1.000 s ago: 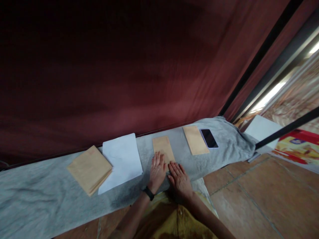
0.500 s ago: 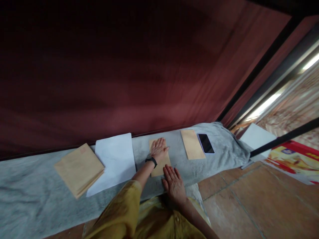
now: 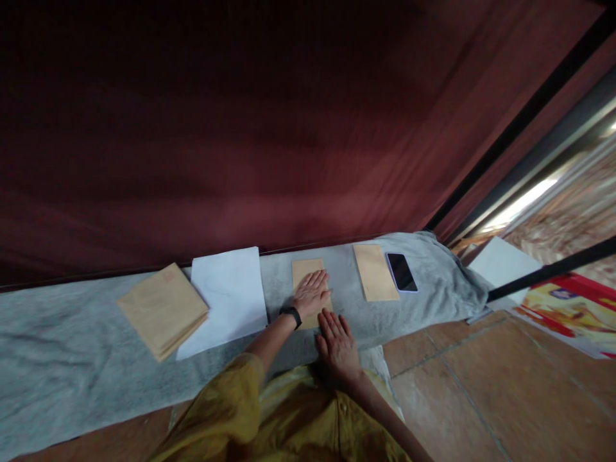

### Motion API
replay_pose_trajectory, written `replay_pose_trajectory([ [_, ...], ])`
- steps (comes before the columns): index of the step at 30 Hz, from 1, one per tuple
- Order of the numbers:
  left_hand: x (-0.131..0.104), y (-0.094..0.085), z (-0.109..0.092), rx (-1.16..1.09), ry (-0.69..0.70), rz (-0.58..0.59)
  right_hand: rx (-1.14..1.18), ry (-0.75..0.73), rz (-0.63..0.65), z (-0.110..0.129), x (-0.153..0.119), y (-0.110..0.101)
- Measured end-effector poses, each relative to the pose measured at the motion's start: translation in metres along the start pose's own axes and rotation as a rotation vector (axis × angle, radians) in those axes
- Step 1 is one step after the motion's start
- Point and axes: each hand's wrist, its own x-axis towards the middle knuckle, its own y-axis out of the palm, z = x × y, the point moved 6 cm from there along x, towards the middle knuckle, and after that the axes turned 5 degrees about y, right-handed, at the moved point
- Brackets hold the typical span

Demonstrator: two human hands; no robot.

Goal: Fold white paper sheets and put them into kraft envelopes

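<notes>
both flat hands (image 3: 312, 292) (image 3: 337, 343) press rectangular, seemingly paper envelope (image 3: 308, 273).

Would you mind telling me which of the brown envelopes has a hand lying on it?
The middle brown envelope, with the left hand flat on it. The envelope beside the phone and the envelope stack are untouched.

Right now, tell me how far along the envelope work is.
Looks done: one brown envelope lies flat by the phone on the grey cloth. In hand: the left hand presses flat on a middle envelope, and the right hand lies at its near edge. Probably left: a stack of envelopes and white sheets sit untouched to the left.
</notes>
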Motion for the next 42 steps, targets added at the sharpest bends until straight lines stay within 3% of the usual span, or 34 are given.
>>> replay_pose_trajectory([
  [5, -0.018, 0.000, -0.010, -0.019, 0.048, 0.024, 0.030, 0.026, 0.020, -0.001, 0.001, -0.001],
  [13, -0.049, -0.001, -0.028, -0.005, 0.114, 0.034, 0.120, 0.105, -0.063, -0.008, -0.001, -0.006],
  [22, -0.086, -0.008, -0.054, -0.014, 0.221, 0.086, 0.030, 0.050, 0.011, -0.003, -0.003, -0.004],
  [29, -0.117, -0.016, -0.071, -0.109, 0.226, 0.093, 0.090, 0.132, 0.020, -0.012, -0.003, 0.002],
  [32, -0.125, -0.015, -0.073, -0.116, 0.204, 0.078, 0.155, 0.099, 0.074, -0.012, 0.005, 0.004],
  [37, -0.128, -0.012, -0.075, -0.114, 0.214, 0.075, 0.212, -0.084, 0.218, -0.003, 0.032, 0.014],
  [42, -0.129, -0.016, -0.074, -0.102, 0.185, 0.044, 0.085, -0.133, 0.193, -0.011, 0.070, 0.030],
])
